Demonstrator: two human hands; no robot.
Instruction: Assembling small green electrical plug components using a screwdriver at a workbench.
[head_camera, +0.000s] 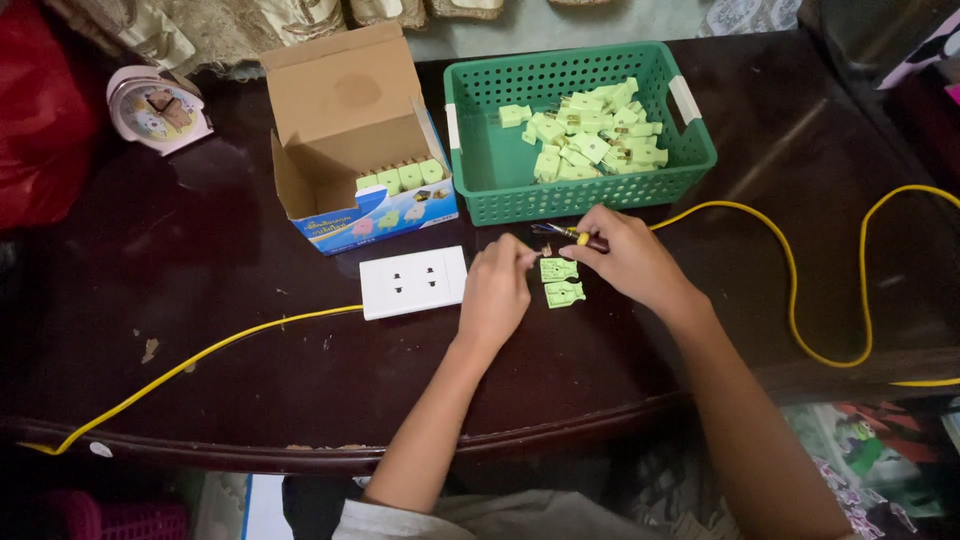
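Dark wooden tabletop (200, 260) fills the frame — at centre the right hand (625, 255) pinches a screwdriver (565, 234) while the left hand (497, 290), fingers pressed together, steadies a pale green plug half (558, 269) against slipping.

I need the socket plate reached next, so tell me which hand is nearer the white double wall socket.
Left. The left hand lies just beside the white double wall socket's right edge, nearly touching. The right hand is farther right, beyond the green plug halves.

A dark wooden table (200, 250) with a curved front edge fills the view; pale patterned curtains (230, 30) hang behind it.
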